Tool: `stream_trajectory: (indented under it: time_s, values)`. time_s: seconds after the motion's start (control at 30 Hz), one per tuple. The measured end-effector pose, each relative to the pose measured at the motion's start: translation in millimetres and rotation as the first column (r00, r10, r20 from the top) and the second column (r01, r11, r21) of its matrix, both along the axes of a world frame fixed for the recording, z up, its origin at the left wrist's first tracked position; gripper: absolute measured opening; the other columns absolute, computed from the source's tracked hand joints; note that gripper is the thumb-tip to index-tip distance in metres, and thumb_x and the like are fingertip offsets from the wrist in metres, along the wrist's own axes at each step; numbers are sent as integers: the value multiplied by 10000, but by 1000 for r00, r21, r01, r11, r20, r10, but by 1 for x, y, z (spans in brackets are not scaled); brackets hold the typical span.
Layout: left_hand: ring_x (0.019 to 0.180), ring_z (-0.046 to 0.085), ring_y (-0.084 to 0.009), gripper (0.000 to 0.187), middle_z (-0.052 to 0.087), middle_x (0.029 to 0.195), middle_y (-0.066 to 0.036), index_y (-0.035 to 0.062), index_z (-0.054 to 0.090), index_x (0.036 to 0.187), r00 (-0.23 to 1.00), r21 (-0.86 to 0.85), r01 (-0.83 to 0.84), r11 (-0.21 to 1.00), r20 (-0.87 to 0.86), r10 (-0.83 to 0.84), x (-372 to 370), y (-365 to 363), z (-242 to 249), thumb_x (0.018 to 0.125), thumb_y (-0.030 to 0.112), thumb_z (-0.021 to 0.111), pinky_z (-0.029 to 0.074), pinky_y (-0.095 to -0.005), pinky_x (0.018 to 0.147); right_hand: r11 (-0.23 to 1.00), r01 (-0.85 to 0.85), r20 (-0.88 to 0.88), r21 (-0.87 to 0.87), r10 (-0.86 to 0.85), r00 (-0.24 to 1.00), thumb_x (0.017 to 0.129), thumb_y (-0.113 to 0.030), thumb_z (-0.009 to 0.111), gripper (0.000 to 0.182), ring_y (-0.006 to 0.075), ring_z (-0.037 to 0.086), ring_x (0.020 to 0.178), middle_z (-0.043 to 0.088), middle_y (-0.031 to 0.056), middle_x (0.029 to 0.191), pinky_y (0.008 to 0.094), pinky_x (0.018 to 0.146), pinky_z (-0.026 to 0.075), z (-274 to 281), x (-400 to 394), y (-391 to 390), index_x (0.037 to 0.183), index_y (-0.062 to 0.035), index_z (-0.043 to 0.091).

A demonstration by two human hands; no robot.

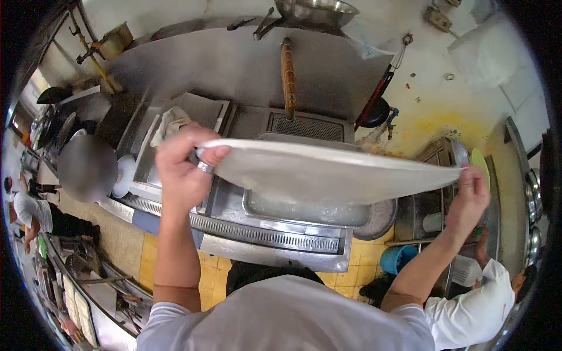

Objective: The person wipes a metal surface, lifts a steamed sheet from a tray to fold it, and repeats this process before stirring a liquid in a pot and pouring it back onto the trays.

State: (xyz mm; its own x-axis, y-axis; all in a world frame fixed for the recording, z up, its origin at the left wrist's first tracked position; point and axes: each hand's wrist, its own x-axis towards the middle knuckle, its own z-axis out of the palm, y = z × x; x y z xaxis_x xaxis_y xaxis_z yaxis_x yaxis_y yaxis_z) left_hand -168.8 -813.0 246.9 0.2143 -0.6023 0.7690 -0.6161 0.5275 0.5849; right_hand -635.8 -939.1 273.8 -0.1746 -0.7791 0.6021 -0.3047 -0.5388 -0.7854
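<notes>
A wide, thin off-white sheet (328, 169) stretches between my two hands, its lower side bowed downward. My left hand (190, 164), with a ring on one finger, pinches the sheet's left corner between thumb and fingers. At the far right end, my right hand (471, 190) grips the other corner. Below the sheet, a rectangular metal pan (249, 206) with whitish, cloudy liquid sits on the steel counter; the sheet hides its back part. Close behind my left hand lies a crumpled pale cloth (171, 124).
A perforated steel plate (310, 127) lies behind the pan, with a wrapped rod (288, 79) standing over it. A large metal bowl (319, 13) is on the ledge above. At the right are a blue bucket (397, 259) and a person in white (471, 307); other people stand at the left.
</notes>
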Motion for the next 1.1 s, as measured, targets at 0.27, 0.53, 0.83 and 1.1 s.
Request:
stream_trajectory:
  time_s: [0.27,0.53,0.83,1.1]
  values:
    - [802,658,-170,262,704,868,-99,-52,690,1007,849,681,266,682,-501,170,19,-128,-179,982,209,678,533,-341,766,778,-149,58,610,144,988,964,-65,593,165,158,611,799,677,53,886,310,725,501,-197,32,-130,1072,7,694]
    - [1393,456,-416,714,506,1498,-218,86,552,1429,992,762,9,647,73,-99,-27,-160,-255,802,287,829,370,-473,1173,890,-77,-541,450,340,769,844,-48,636,649,339,616,1138,643,201,1275,479,974,498,-294,75,-125,1477,-91,504]
    - [1203,580,-305,284,676,1162,-101,162,735,1107,622,679,-459,573,706,-338,-38,-77,-321,848,232,643,385,-492,1084,906,165,-894,390,330,304,786,-148,634,170,387,679,1036,709,207,1054,508,938,516,-352,42,-46,878,-35,722]
    - [1036,650,-314,208,717,980,-114,102,748,1020,870,556,-317,768,493,2,-62,-13,-313,826,172,725,446,-486,981,758,70,-727,649,591,351,862,-236,650,286,454,681,944,704,268,1032,529,869,533,-295,89,15,996,2,732]
